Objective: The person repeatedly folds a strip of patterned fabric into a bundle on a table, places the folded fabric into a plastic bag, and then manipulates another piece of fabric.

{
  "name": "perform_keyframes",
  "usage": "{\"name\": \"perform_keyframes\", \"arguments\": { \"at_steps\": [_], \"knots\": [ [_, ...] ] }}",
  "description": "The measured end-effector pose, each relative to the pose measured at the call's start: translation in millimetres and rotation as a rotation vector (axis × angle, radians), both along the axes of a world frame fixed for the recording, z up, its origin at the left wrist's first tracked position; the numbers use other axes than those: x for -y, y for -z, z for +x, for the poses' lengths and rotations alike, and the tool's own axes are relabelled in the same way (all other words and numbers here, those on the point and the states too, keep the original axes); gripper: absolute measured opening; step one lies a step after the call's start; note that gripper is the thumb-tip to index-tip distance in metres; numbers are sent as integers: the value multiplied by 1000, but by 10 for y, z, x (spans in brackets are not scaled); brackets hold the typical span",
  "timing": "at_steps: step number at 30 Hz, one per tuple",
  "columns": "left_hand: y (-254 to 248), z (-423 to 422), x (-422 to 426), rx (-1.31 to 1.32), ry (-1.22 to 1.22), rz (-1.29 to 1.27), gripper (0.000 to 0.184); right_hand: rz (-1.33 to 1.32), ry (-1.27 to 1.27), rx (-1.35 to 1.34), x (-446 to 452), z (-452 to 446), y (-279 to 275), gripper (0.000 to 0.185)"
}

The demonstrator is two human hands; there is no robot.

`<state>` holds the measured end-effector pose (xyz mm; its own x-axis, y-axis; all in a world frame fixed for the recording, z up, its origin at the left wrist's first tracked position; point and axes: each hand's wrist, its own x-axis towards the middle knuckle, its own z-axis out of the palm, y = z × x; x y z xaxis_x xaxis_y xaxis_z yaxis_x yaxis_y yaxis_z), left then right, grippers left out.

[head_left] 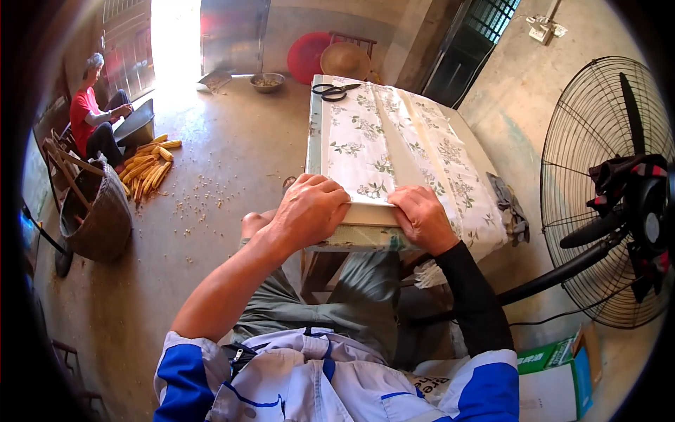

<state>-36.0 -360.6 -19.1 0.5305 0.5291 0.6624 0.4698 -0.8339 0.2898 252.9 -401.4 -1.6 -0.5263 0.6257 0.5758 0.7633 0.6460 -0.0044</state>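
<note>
A strip of white cloth with a leafy flower print (pixel 362 133) lies lengthwise on the table (pixel 315 126). At its near edge, my left hand (pixel 313 211) pinches the left corner, fingers curled over it. The right corner of the same edge is between the thumb and fingers of my right hand (pixel 425 218). Between both hands the edge runs straight, close to the table's front. More floral cloth (pixel 450 158) lies to the right, its fringed end hanging over the table's front. Black scissors (pixel 335 91) rest at the far left corner.
A large black fan (pixel 608 190) stands at the right. Grey cloth (pixel 510 207) hangs by the table's right edge. At the left, a seated person (pixel 88 112) in red holds a basin (pixel 137 123) near corn cobs (pixel 149 165). A woven basket (pixel 98 211) stands closer.
</note>
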Motion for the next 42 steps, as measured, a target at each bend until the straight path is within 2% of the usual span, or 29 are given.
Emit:
{"name": "perform_keyframes", "arguments": {
  "at_steps": [11, 14, 17, 20, 26, 35, 42],
  "knots": [
    [109, 26, -151, 252, 3, -206, 17, -255, 85, -442, -73, -37, 26, 11],
    [24, 59, -134, 232, -64, -322, 18, -310, 99, -546, -135, -51, 36, 13],
    [68, 72, -180, 262, -30, -240, 20, -376, 147, -573, -166, -48, 9, 14],
    [115, 64, -244, 235, -22, -226, 24, -333, 96, -581, -225, -31, 48, 15],
    [3, 138, -278, 292, -141, -473, 31, -315, 166, -614, -412, -20, 110, 23],
    [13, 223, -439, 200, -263, -471, 36, -218, 283, -492, -539, -69, 129, 29],
    [106, 283, -447, 133, -395, -386, 57, -205, 358, -340, -563, -108, 154, 38]
  ]
}}
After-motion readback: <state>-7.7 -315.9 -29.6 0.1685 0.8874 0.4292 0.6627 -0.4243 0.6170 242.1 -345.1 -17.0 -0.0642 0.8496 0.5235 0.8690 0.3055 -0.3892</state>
